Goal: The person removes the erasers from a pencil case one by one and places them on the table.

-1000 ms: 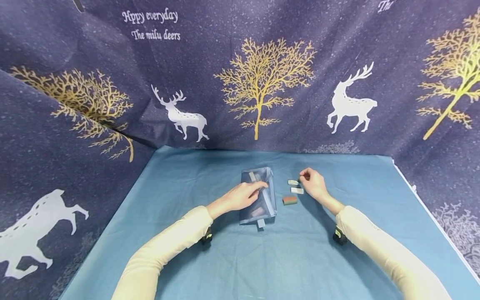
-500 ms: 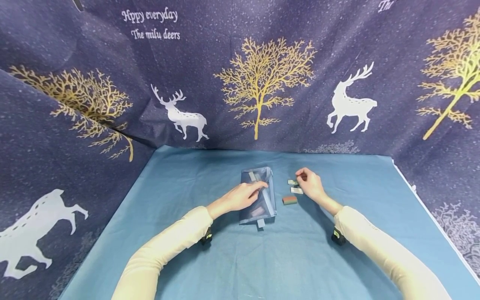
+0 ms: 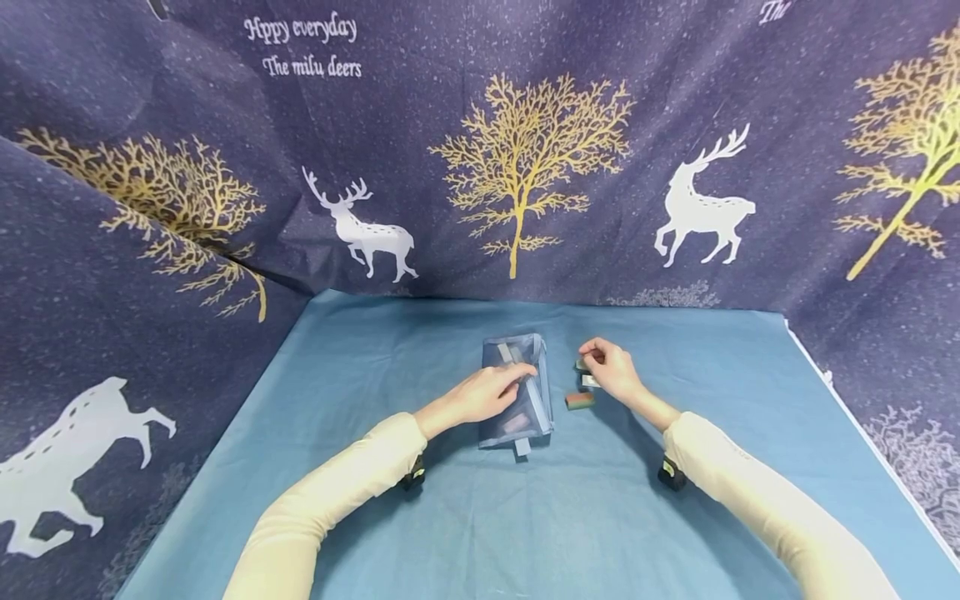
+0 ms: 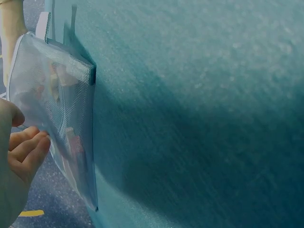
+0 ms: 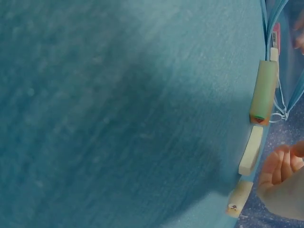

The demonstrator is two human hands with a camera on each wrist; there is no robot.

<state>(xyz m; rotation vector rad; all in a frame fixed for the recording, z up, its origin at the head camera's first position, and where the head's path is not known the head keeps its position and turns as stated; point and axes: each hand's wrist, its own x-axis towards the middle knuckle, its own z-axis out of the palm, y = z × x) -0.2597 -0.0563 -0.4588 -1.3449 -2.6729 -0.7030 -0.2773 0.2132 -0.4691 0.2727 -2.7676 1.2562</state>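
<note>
My left hand [image 3: 480,393] lies over a blue mesh zipper pouch [image 3: 492,429]. In the left wrist view its thumb and fingers [image 4: 31,152] pinch the pouch's edge, and pale and pink pieces show through the mesh [image 4: 73,147]. My right hand [image 3: 615,372] hovers just right of the pouch, fingers loosely bent and nothing visible in them. Below it lie small eraser-like blocks: a red-brown and green one [image 3: 580,401], a white one [image 3: 589,381] and a partly covered one [image 3: 580,365]. The right wrist view shows all three, the cream printed block [image 5: 240,198] lowest, apart from the hand.
A blue cloth [image 3: 480,517] covers the table. Dark fabric with deer and trees [image 3: 517,167] hangs behind and at both sides. The pouch's pale tab [image 3: 522,447] sticks out at its near end.
My right hand has moved left over the blocks, now partly covering the two farther ones. The left hand and the pouch have stayed in place.
</note>
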